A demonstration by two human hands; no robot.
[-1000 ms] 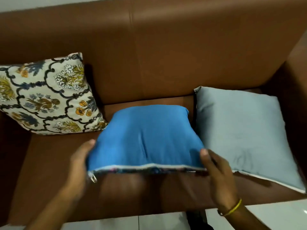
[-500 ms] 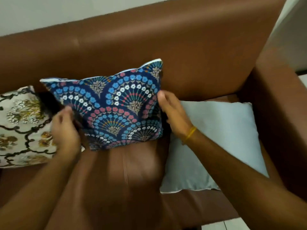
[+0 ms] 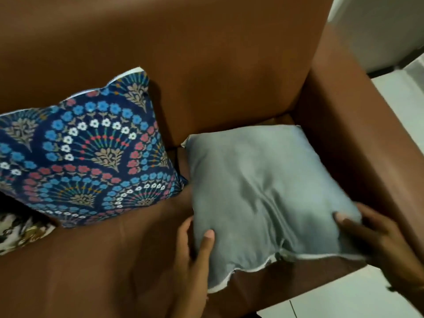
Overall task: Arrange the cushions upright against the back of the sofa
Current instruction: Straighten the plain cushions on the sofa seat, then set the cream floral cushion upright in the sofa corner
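Note:
A plain grey cushion (image 3: 263, 189) lies flat on the right end of the brown sofa seat (image 3: 103, 267). My left hand (image 3: 195, 249) grips its near left corner, thumb on top. My right hand (image 3: 371, 235) grips its near right corner. A navy cushion with a blue and red floral fan print (image 3: 87, 154) stands upright, leaning on the sofa back (image 3: 206, 65). A cream floral cushion (image 3: 20, 230) shows only a corner at the left edge, partly hidden behind the navy one.
The sofa's right armrest (image 3: 358, 143) rises close beside the grey cushion. White tiled floor (image 3: 344, 299) lies in front of the sofa and to its right. A pale wall (image 3: 378, 31) is at the upper right.
Both hands have let go of the navy cushion, which now leans on the sofa back. They have moved right and taken hold of the grey cushion's near corners. The view has shifted right.

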